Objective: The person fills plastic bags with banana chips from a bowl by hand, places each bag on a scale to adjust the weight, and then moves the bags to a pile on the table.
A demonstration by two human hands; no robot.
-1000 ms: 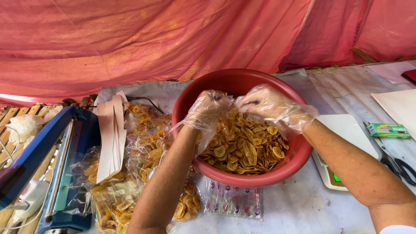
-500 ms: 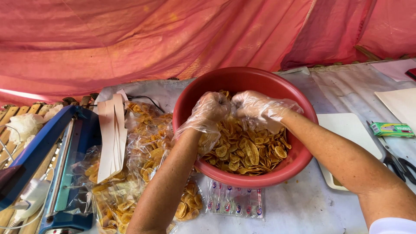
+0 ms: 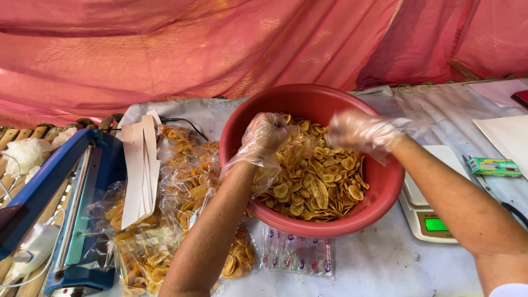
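Since a moment ago both of my gloved hands have drawn apart over the red basin [image 3: 308, 104]: my right hand [image 3: 366, 132] has swung out toward the basin's right side and is blurred, so I cannot tell how far open it is or whether it holds anything. My left hand [image 3: 267, 135] sits over the left inner edge of the basin, fingers curled closed, gripping the mouth of a clear plastic bag [image 3: 269, 173] that hangs below my fist against the heap of banana chips [image 3: 319, 184]. The chips lie just beneath and to the right of that hand, filling the basin's bottom, with some showing through the bag. The basin rests on the worktop [image 3: 385, 264], which is covered in pale plastic sheeting. Left of my left forearm lie filled bags of chips [image 3: 187, 176] with a stack of paper strips [image 3: 140, 165] on them, beside a blue heat sealer [image 3: 66, 203]. A white scale [image 3: 432, 214] stands just right of the basin, under my right forearm.
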